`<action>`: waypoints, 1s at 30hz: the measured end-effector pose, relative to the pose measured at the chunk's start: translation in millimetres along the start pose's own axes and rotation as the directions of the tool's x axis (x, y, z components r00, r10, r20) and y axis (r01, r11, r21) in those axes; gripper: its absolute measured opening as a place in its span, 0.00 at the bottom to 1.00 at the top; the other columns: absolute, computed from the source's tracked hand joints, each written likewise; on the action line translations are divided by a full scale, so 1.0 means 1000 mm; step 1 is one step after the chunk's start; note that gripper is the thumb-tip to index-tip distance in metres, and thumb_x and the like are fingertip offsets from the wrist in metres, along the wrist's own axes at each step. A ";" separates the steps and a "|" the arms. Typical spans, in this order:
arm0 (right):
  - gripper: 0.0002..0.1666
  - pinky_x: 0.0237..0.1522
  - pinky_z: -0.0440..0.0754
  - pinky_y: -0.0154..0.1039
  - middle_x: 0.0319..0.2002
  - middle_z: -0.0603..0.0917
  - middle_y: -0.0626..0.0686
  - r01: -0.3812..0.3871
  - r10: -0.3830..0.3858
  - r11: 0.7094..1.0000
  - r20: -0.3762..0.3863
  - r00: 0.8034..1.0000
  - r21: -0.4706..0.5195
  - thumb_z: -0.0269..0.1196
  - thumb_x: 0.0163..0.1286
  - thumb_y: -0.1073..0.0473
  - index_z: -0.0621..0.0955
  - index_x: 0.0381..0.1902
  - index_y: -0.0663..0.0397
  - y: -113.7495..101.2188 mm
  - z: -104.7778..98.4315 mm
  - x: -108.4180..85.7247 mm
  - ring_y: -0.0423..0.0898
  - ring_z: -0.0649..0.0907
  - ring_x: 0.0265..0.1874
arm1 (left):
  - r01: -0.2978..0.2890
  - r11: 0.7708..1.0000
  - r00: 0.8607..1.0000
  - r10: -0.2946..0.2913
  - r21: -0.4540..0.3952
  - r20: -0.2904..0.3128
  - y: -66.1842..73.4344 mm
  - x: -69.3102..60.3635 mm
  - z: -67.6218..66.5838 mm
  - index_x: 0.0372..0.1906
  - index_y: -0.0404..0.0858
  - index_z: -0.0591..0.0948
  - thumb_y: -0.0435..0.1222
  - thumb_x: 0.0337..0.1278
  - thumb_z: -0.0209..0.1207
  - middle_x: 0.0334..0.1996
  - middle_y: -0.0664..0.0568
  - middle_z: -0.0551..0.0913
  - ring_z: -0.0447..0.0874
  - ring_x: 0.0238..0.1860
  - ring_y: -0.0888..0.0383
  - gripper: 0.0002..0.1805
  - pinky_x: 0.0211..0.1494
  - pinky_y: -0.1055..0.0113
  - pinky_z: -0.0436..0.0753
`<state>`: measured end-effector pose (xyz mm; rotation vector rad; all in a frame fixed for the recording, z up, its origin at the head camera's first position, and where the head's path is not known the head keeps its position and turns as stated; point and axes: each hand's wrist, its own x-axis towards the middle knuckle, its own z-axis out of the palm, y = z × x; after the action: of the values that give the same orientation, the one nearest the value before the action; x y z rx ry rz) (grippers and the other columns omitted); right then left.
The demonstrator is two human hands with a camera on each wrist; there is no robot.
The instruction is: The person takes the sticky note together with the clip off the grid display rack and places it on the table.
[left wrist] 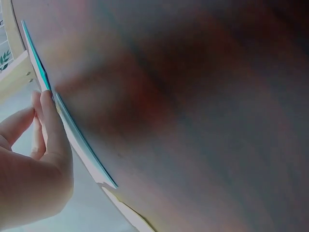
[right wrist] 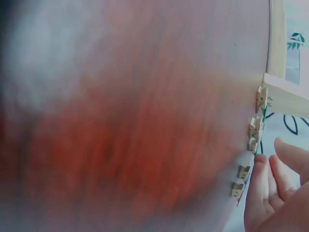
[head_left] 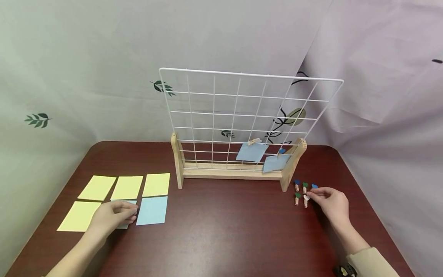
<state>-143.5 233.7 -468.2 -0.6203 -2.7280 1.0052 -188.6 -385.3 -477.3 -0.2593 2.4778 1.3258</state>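
On the left of the table my left hand [head_left: 112, 216] is low over a blue paper square [head_left: 123, 226], partly covering it. Its fingertips are by the square's right edge, beside a second blue square [head_left: 151, 211]; in the left wrist view the sheet [left wrist: 87, 140] lies flat by the fingers, and no grip on it is visible. At the right, my right hand [head_left: 332, 202] reaches its fingertips to a small wooden clip with a white heart [head_left: 306, 201]. In the right wrist view the thumb stands apart from the fingers, near several wooden clips [right wrist: 253, 128].
Several yellow squares [head_left: 127, 187] lie around the left hand. A white wire grid [head_left: 238, 95] in a wooden stand [head_left: 232, 174] rises at the back. Two blue papers [head_left: 252, 153] hang clipped low on its right side. Blue and green heart clips [head_left: 297, 198] lie near the right hand.
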 end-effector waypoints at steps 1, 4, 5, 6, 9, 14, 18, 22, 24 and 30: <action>0.17 0.31 0.77 0.23 0.33 0.94 0.57 -0.004 0.004 1.000 -0.005 1.000 0.008 0.76 0.68 0.56 0.91 0.45 0.66 -0.001 0.000 0.000 0.18 0.76 0.25 | 0.000 1.000 1.000 0.000 -0.002 -0.003 0.001 0.000 0.000 0.55 0.19 0.83 0.32 0.73 0.63 0.34 0.47 0.93 0.90 0.30 0.66 0.18 0.38 0.72 0.92; 0.17 0.31 0.78 0.22 0.32 0.94 0.55 -0.012 0.012 0.999 -0.015 1.000 0.030 0.76 0.69 0.57 0.90 0.46 0.67 -0.003 -0.001 -0.001 0.17 0.77 0.25 | -0.004 1.000 1.000 0.004 -0.006 -0.012 0.003 0.000 0.001 0.56 0.18 0.82 0.34 0.74 0.64 0.35 0.46 0.93 0.91 0.30 0.66 0.20 0.38 0.72 0.92; 0.17 0.30 0.78 0.22 0.31 0.94 0.54 -0.014 0.015 0.999 -0.019 1.000 0.037 0.75 0.69 0.58 0.90 0.47 0.67 -0.004 -0.001 -0.001 0.17 0.77 0.25 | -0.002 1.000 1.000 0.002 -0.003 -0.015 0.004 0.000 0.001 0.57 0.19 0.81 0.35 0.74 0.64 0.35 0.47 0.94 0.91 0.30 0.66 0.21 0.39 0.73 0.91; 0.17 0.30 0.78 0.22 0.31 0.94 0.54 -0.015 0.016 0.999 -0.020 1.000 0.043 0.75 0.69 0.58 0.90 0.47 0.67 -0.005 -0.002 -0.001 0.18 0.77 0.24 | -0.001 1.000 1.000 0.001 -0.002 -0.018 0.005 0.000 0.002 0.57 0.19 0.81 0.36 0.74 0.64 0.35 0.47 0.94 0.91 0.31 0.66 0.22 0.39 0.73 0.91; 0.17 0.30 0.79 0.22 0.31 0.94 0.53 -0.010 0.011 0.998 -0.018 1.000 0.062 0.75 0.69 0.58 0.90 0.48 0.68 -0.008 -0.002 -0.001 0.18 0.78 0.24 | -0.003 1.000 1.000 0.003 -0.003 -0.025 0.008 0.001 0.004 0.58 0.19 0.81 0.39 0.76 0.64 0.35 0.47 0.94 0.92 0.31 0.66 0.24 0.41 0.73 0.91; 0.16 0.30 0.80 0.21 0.33 0.94 0.56 0.039 -0.038 0.996 -0.012 0.999 0.084 0.74 0.70 0.58 0.90 0.47 0.68 -0.014 -0.001 -0.001 0.18 0.80 0.25 | -0.014 1.000 0.999 0.014 -0.015 -0.029 0.014 0.002 0.007 0.58 0.20 0.81 0.40 0.76 0.64 0.35 0.49 0.94 0.92 0.31 0.67 0.24 0.46 0.69 0.92; 0.16 0.32 0.80 0.20 0.31 0.94 0.48 0.061 -0.061 0.992 -0.005 0.998 0.111 0.74 0.70 0.58 0.90 0.47 0.67 -0.019 -0.001 0.002 0.18 0.81 0.26 | -0.028 0.998 0.999 0.026 -0.059 -0.029 0.021 0.002 0.013 0.58 0.18 0.80 0.36 0.75 0.64 0.35 0.48 0.93 0.90 0.30 0.68 0.22 0.41 0.73 0.92; 0.17 0.29 0.80 0.22 0.30 0.94 0.46 0.076 -0.076 0.989 -0.006 0.997 0.129 0.75 0.69 0.58 0.90 0.47 0.67 -0.025 -0.001 0.005 0.18 0.82 0.26 | -0.039 0.996 0.999 0.037 -0.079 -0.023 0.029 0.004 0.018 0.57 0.18 0.81 0.35 0.74 0.64 0.34 0.48 0.93 0.90 0.30 0.68 0.21 0.40 0.74 0.92; 0.17 0.27 0.79 0.24 0.30 0.94 0.46 0.086 -0.086 0.987 -0.005 0.996 0.136 0.76 0.69 0.58 0.90 0.48 0.66 -0.029 -0.001 0.005 0.18 0.82 0.26 | -0.043 0.997 0.999 0.041 -0.070 -0.022 0.032 0.006 0.021 0.56 0.20 0.82 0.36 0.74 0.64 0.34 0.49 0.93 0.90 0.31 0.68 0.21 0.40 0.74 0.91; 0.17 0.25 0.78 0.25 0.28 0.93 0.40 0.105 -0.110 0.981 0.019 0.994 0.166 0.76 0.68 0.57 0.90 0.48 0.65 -0.039 0.000 0.006 0.20 0.83 0.26 | -0.059 0.992 0.998 0.058 -0.112 -0.015 0.039 0.011 0.030 0.55 0.20 0.83 0.35 0.74 0.64 0.33 0.49 0.93 0.90 0.30 0.68 0.20 0.40 0.74 0.91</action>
<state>-161.5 209.5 -443.0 -0.4297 -2.6337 1.2048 -205.3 -338.6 -466.4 -0.2226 2.4411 1.4951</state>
